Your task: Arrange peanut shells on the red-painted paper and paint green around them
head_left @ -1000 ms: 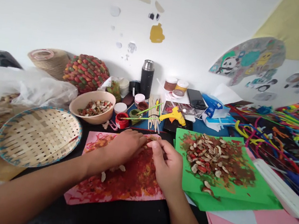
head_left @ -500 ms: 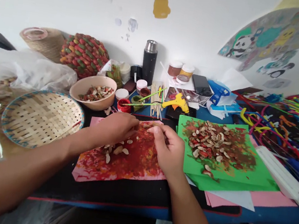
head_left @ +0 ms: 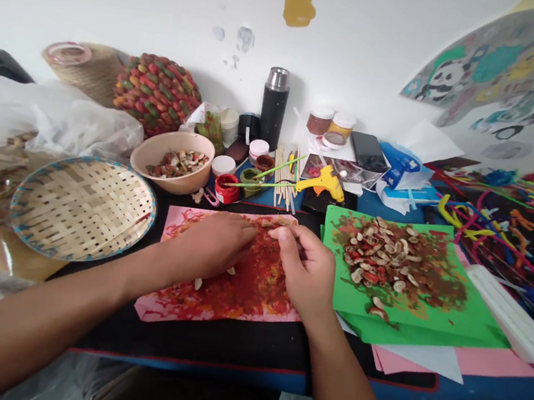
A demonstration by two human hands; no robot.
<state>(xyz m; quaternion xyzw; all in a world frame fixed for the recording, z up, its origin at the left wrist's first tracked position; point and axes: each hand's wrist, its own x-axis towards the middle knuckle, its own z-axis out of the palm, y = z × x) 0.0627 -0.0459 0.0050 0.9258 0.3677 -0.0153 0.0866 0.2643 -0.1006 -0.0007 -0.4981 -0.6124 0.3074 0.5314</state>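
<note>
Head view of a craft worktop [head_left: 246,355]. Both hands rest palm-down on a pink sheet [head_left: 215,298] smeared with red and orange paint, which lies flat at the centre of the worktop's dark mat. The left hand [head_left: 214,245] lies with curled fingers over the upper middle of the sheet; a few pale shell pieces [head_left: 198,283] show just below it. The right hand [head_left: 306,274] sits close beside it, fingers bent and thumb tip raised near the sheet's upper edge. The fingertips of the two hands nearly meet (whether either one pinches a shell piece cannot be told, since the fingers hide what lies beneath them).

Just to the right of the pink sheet lies a green sheet [head_left: 428,320], daubed with brown paint and carrying a heap of shells [head_left: 383,251], some painted red. It rests on further pink and white sheets. To the left stands a woven tray [head_left: 83,209] with a blue rim. Behind the pink sheet stand a beige bowl [head_left: 173,161] holding more shells, small paint pots with brushes, a yellow glue gun [head_left: 323,182] and a black flask [head_left: 274,108]. Coloured pipe cleaners [head_left: 514,226] spread over the far right.
</note>
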